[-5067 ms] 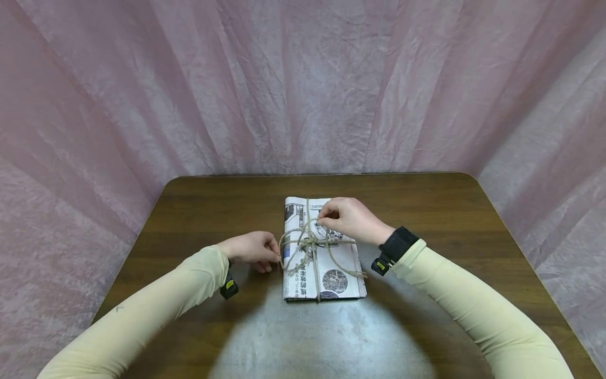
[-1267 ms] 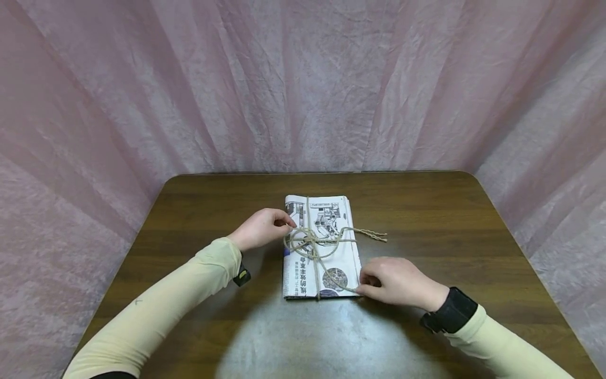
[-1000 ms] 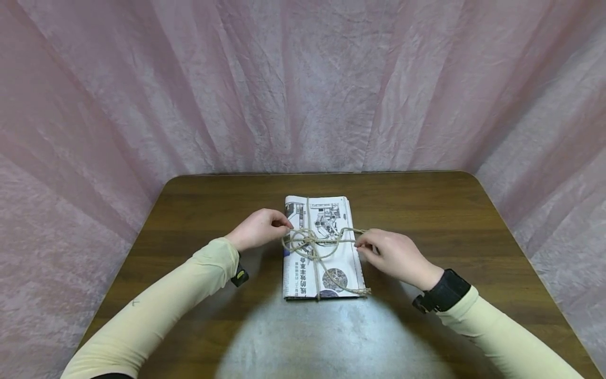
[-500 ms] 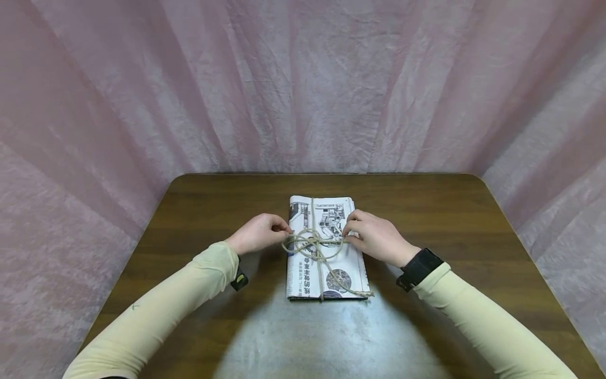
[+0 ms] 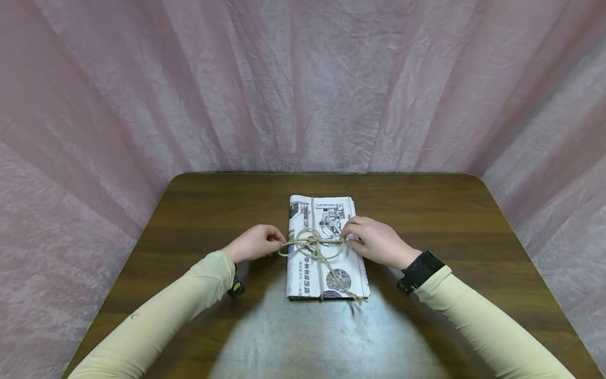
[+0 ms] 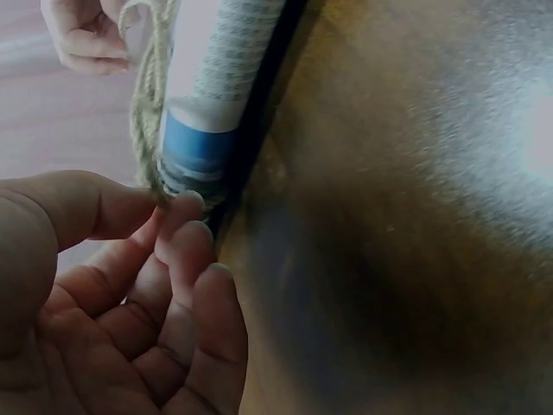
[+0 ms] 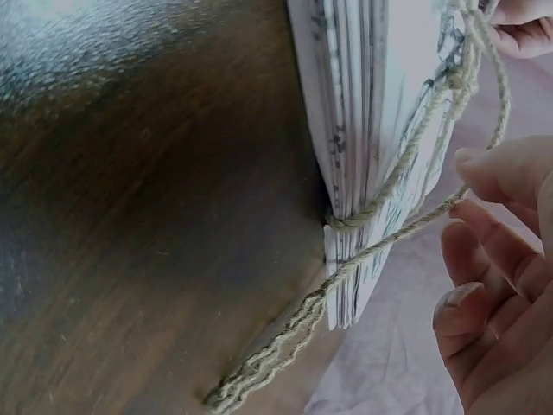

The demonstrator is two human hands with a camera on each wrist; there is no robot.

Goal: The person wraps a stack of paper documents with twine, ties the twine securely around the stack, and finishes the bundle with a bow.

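Brown wooden table [image 5: 426, 221] bearing a folded stack of printed newspapers [image 5: 326, 263], long axis running away from the person; tan jute twine [image 5: 312, 245] crossed and knotted at mid-stack; left hand [image 5: 253, 243] pinching one loop at the left edge; right hand [image 5: 376, 242] pinching the opposite strand, equally near.

Left hand [image 6: 112, 294] at 7 o'clock pinching beige twine loop [image 6: 149, 104], folded newspaper bundle [image 6: 212, 86] at 11 o'clock, dark wooden table [image 6: 406, 225] at 3 o'clock
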